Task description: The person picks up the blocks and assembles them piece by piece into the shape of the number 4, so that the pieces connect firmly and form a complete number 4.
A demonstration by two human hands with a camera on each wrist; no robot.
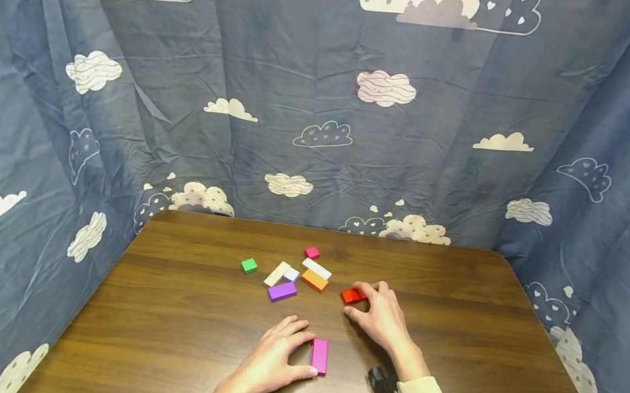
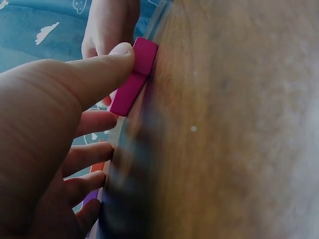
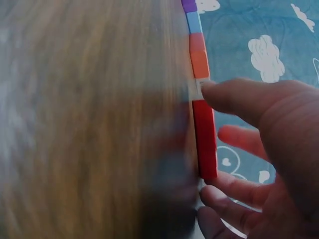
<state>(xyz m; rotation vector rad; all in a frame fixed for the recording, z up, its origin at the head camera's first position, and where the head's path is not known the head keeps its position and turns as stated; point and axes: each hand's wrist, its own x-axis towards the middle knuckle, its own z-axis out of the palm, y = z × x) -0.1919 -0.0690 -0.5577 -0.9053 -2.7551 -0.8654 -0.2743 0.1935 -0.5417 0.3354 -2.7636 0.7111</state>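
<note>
In the head view my left hand [image 1: 274,357] is at a magenta block [image 1: 319,357] on the table, its thumb at the near end and its index finger at the far end. The left wrist view shows the thumb [image 2: 107,72] against that magenta block [image 2: 133,82], with the other fingers spread apart. Farther off, my right hand [image 1: 383,315] hovers around a red block [image 1: 352,296], partly covering it. Seen from the right wrist, the thumb [image 3: 239,97] lies just past one end of the red block [image 3: 205,142], and the fingers are loosely bent beyond it.
Left of the red block lie an orange block [image 1: 314,281], a white one [image 1: 317,269], a purple one [image 1: 282,291], a cream one [image 1: 277,274] and a small pale-blue one [image 1: 291,274]. Small green [image 1: 249,265] and pink-red [image 1: 312,252] blocks sit around them. A cloud-patterned curtain [image 1: 281,96] surrounds the wooden table [image 1: 165,337].
</note>
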